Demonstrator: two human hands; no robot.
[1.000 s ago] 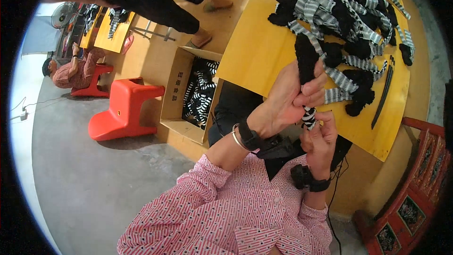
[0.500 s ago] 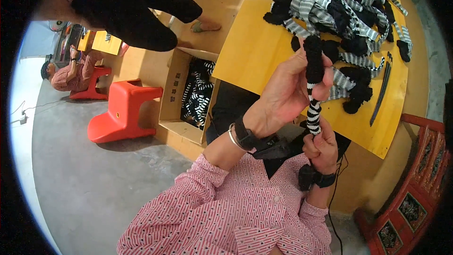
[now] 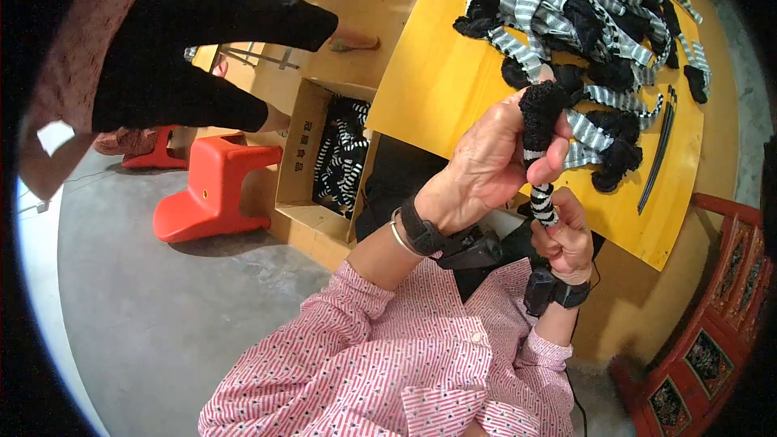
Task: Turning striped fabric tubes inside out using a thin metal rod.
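My left hand (image 3: 494,166) pinches the black fuzzy top of a black-and-white striped sock (image 3: 541,146), raised above the edge of the yellow table (image 3: 437,89). My right hand (image 3: 566,235) grips the same sock's lower end just below, so the sock is stretched between both hands. Behind them a heap of striped and black socks (image 3: 583,16) covers the far part of the table. Both wrists wear black bands, and the left also has a thin bangle.
A cardboard box (image 3: 298,170) with more striped socks stands on the floor at the left of the table. A red plastic stool (image 3: 212,194) sits beside it. A dark stick (image 3: 660,146) lies on the table's right. Another person's dark-clad leg (image 3: 186,57) is at the upper left.
Both hands have risen with the sock, and the sock has been pulled longer between them. The view has shifted, bringing the box and stool closer.
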